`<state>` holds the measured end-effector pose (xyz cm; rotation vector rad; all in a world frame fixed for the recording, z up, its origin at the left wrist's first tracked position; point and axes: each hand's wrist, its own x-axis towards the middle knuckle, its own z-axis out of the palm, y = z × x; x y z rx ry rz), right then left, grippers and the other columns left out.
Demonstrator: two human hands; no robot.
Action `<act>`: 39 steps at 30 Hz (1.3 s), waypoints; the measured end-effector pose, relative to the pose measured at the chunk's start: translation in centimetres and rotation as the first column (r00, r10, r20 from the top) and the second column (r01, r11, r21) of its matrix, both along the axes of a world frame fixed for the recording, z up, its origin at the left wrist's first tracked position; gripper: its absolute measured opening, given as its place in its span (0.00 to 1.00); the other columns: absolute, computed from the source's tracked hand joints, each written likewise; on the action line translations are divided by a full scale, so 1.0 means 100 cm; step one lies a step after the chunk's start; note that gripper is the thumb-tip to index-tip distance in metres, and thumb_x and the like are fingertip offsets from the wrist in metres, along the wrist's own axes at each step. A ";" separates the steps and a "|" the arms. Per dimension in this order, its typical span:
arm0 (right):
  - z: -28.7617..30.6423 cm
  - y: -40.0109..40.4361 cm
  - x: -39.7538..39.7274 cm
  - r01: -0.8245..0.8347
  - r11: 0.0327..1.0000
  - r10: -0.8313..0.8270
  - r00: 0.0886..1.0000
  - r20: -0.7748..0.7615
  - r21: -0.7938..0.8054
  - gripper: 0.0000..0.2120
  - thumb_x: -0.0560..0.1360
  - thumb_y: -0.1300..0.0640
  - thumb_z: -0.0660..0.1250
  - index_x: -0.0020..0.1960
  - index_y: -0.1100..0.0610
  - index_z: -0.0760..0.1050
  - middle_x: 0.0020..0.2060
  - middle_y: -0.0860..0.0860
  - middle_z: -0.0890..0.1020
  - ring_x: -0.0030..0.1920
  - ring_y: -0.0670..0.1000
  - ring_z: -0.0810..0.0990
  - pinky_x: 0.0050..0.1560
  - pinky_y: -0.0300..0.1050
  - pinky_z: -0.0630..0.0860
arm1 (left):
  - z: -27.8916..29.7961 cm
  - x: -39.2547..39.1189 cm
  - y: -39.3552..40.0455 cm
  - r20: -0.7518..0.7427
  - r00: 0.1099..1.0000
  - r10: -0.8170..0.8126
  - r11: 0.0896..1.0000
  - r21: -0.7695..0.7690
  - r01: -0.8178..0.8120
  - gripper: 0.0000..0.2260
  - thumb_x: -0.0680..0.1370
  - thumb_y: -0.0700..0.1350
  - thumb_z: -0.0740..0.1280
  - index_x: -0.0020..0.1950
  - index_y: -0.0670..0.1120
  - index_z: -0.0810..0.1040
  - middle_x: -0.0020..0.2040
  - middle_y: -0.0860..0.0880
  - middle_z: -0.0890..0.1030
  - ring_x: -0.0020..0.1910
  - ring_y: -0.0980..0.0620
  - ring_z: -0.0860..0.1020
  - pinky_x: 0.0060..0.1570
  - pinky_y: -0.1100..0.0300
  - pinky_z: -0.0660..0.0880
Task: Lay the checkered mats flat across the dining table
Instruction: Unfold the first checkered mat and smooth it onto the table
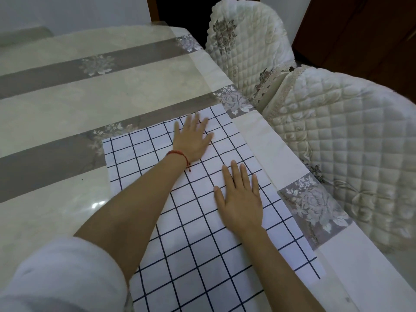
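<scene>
White sleeve (63, 278); both hands (193, 140) (242, 203) flat, palms down, on checkered mat (202, 255).

Left hand (193, 140), right hand (242, 203) flat (palms down) on checkered mat (202, 262).

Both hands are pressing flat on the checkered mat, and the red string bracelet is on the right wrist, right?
Not quite. In the head view the red string bracelet is on the left wrist. Both the left hand and right hand do press flat on the checkered mat.

A home dining room: clothed table (67, 104), quilted chair covers (351, 140).
</scene>
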<state>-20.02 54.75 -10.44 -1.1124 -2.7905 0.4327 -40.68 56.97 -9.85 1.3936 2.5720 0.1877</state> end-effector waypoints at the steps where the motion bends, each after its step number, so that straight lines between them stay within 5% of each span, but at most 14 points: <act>1: 0.000 0.000 -0.001 0.001 1.000 -0.001 1.000 0.001 -0.001 0.32 0.74 0.40 0.35 0.76 0.50 0.43 0.76 0.48 0.43 0.73 0.45 0.36 0.71 0.47 0.30 | 0.001 0.002 -0.006 -0.001 0.998 0.070 0.997 0.026 -0.070 0.27 0.80 0.59 0.45 0.76 0.50 0.46 0.78 0.49 0.45 0.77 0.48 0.41 0.73 0.44 0.38; 7: 0.002 0.000 0.000 0.001 1.000 -0.001 0.999 0.033 -0.011 0.33 0.73 0.39 0.33 0.76 0.49 0.42 0.76 0.48 0.43 0.76 0.48 0.38 0.73 0.49 0.32 | 0.016 0.089 -0.094 -0.006 0.999 -0.036 0.981 0.192 0.037 0.29 0.76 0.59 0.39 0.76 0.51 0.51 0.78 0.51 0.49 0.76 0.52 0.41 0.72 0.47 0.37; 13: 0.004 0.000 0.001 -0.017 1.000 0.017 0.998 0.066 -0.003 0.35 0.71 0.39 0.31 0.76 0.50 0.42 0.77 0.48 0.43 0.76 0.49 0.39 0.73 0.50 0.33 | -0.016 0.147 -0.168 -0.108 0.994 -0.015 0.997 0.077 0.023 0.28 0.79 0.62 0.42 0.74 0.50 0.57 0.75 0.51 0.58 0.74 0.49 0.54 0.69 0.43 0.50; 19: 0.011 -0.019 0.012 -0.089 0.992 0.092 0.995 -0.035 0.087 0.28 0.78 0.45 0.42 0.75 0.55 0.54 0.76 0.53 0.55 0.75 0.50 0.49 0.72 0.48 0.35 | -0.008 0.147 -0.167 -0.112 0.994 -0.012 1.000 0.015 0.014 0.28 0.78 0.62 0.42 0.74 0.50 0.58 0.74 0.49 0.65 0.73 0.47 0.62 0.68 0.43 0.52; 22: 0.005 -0.040 0.038 -0.265 0.962 0.264 0.964 0.013 0.065 0.27 0.79 0.44 0.38 0.74 0.51 0.56 0.75 0.50 0.58 0.75 0.48 0.50 0.72 0.46 0.39 | -0.007 0.146 -0.168 -0.124 0.992 -0.020 1.000 0.020 0.023 0.29 0.78 0.62 0.40 0.73 0.48 0.60 0.73 0.48 0.66 0.72 0.45 0.65 0.68 0.43 0.52; 25: 0.004 -0.019 0.070 -0.176 0.984 0.175 0.984 0.028 0.008 0.29 0.77 0.39 0.35 0.75 0.47 0.52 0.76 0.46 0.52 0.75 0.45 0.45 0.72 0.43 0.34 | -0.006 0.146 -0.167 -0.130 0.991 -0.013 1.000 0.010 0.015 0.29 0.78 0.63 0.41 0.73 0.49 0.61 0.73 0.48 0.66 0.72 0.45 0.65 0.68 0.43 0.50; 31: 0.017 -0.010 0.100 0.095 0.995 -0.096 0.995 0.025 0.034 0.33 0.75 0.41 0.36 0.76 0.54 0.51 0.76 0.52 0.51 0.76 0.49 0.45 0.70 0.42 0.28 | -0.005 0.148 -0.167 -0.108 0.994 -0.018 1.000 0.008 0.019 0.31 0.78 0.63 0.40 0.74 0.48 0.59 0.74 0.49 0.64 0.73 0.44 0.63 0.69 0.45 0.45; 36: 0.011 -0.068 0.085 -0.261 0.964 0.256 0.964 0.073 0.053 0.28 0.79 0.41 0.39 0.74 0.53 0.55 0.74 0.49 0.60 0.74 0.51 0.57 0.72 0.47 0.43 | -0.006 0.148 -0.168 -0.094 0.995 -0.030 0.999 0.041 0.034 0.34 0.73 0.67 0.30 0.74 0.52 0.43 0.75 0.54 0.45 0.75 0.49 0.45 0.70 0.47 0.35; 39: 0.003 -0.060 0.096 -0.219 0.976 0.216 0.973 0.084 0.023 0.28 0.79 0.40 0.41 0.75 0.51 0.53 0.74 0.47 0.56 0.74 0.47 0.51 0.72 0.46 0.40 | -0.006 0.148 -0.167 -0.084 0.996 -0.016 0.999 0.032 0.019 0.34 0.71 0.67 0.30 0.74 0.53 0.40 0.74 0.55 0.40 0.76 0.51 0.42 0.71 0.48 0.33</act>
